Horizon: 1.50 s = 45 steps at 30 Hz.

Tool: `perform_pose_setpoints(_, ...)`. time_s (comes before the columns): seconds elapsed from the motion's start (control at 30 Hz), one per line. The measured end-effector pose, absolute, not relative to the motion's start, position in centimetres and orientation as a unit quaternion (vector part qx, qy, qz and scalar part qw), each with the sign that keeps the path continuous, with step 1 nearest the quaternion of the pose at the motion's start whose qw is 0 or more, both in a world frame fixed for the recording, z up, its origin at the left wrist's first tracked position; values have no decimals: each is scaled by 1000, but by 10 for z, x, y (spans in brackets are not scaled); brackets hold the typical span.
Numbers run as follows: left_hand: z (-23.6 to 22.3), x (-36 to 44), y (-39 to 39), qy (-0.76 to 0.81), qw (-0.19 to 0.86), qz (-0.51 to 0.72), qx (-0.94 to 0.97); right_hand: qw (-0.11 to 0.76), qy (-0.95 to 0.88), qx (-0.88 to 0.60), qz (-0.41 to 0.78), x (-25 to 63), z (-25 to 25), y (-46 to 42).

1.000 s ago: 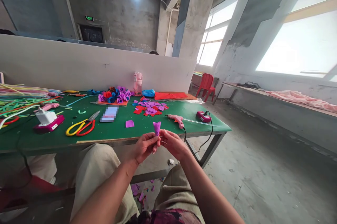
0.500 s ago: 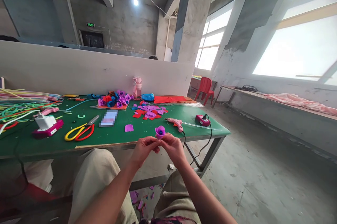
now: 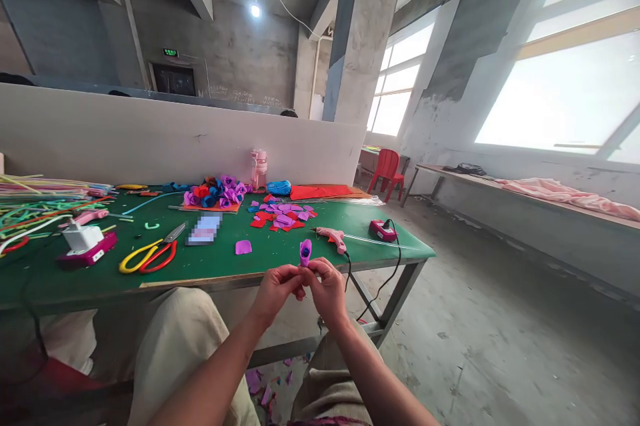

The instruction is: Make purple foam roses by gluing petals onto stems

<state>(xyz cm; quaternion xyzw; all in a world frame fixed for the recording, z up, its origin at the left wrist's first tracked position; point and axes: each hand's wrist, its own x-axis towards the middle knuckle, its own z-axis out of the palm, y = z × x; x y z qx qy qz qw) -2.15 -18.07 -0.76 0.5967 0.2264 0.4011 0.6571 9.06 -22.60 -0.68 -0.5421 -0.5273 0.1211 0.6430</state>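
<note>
A small purple paper flower (image 3: 305,253) with a dark blue centre stands upright between my fingertips, just off the table's front edge. My left hand (image 3: 278,287) pinches its base from the left. From the right, my right hand (image 3: 323,285) pinches the same base, thumb and fingers pressed to the petal. A single purple petal piece (image 3: 243,247) lies on the green table near my left hand. Close to my right hand rests a pink glue gun (image 3: 331,238). Beyond is a loose pile of purple and red petals (image 3: 284,215).
Finished-looking flowers (image 3: 217,192) sit in a heap at the back, near a pink bottle (image 3: 259,170). Red-and-yellow-handled scissors (image 3: 153,254) lie left, beside a plug on a power strip (image 3: 87,247). A second socket (image 3: 383,231) with a black cord is at the right.
The purple flower has turned in my fingers, so its cup now looks narrower and more side-on. Both hands keep their pinch. The view has shifted slightly.
</note>
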Motion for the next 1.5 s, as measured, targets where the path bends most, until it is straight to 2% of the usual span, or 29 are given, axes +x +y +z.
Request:
perform_pose_setpoints(0.1, -8, -21, -179, 231, 654, 413, 590, 653, -508, -543, 144, 90, -10, -225)
perform_pose_setpoints(0.27, -7, -26, -173, 216, 675, 406, 577, 657, -474, -456, 370, 99, -6, -225)
perform_pose_setpoints(0.33, -5, -28, -172, 210, 684, 401, 572, 651, -466, -432, 417, 103, -4, -225)
perform_pose_setpoints(0.63, -4, -29, -175, 203, 700, 360, 582, 595, -525, -423, 436, 106, 8, -223)
perform_pose_setpoints(0.77, -4, -28, -178, 204, 667, 386, 603, 594, -557, -431, 390, 110, 8, -222)
perform_pose_setpoints(0.87, -2, -28, -181, 214, 636, 402, 623, 587, -610, -454, 278, 113, 10, -225)
perform_pose_setpoints(0.97, 2, -30, -184, 219, 600, 415, 648, 536, -671, -470, 201, 118, 18, -233)
perform_pose_setpoints(1.13, 1, -32, -183, 219, 546, 419, 692, 508, -703, -460, 190, 122, 27, -249)
perform_pose_setpoints(1.37, -6, -29, -183, 228, 559, 389, 696, 530, -676, -494, 132, 122, 25, -249)
perform_pose_setpoints(1.5, 0, -26, -188, 221, 590, 374, 680, 519, -682, -497, 138, 123, 22, -248)
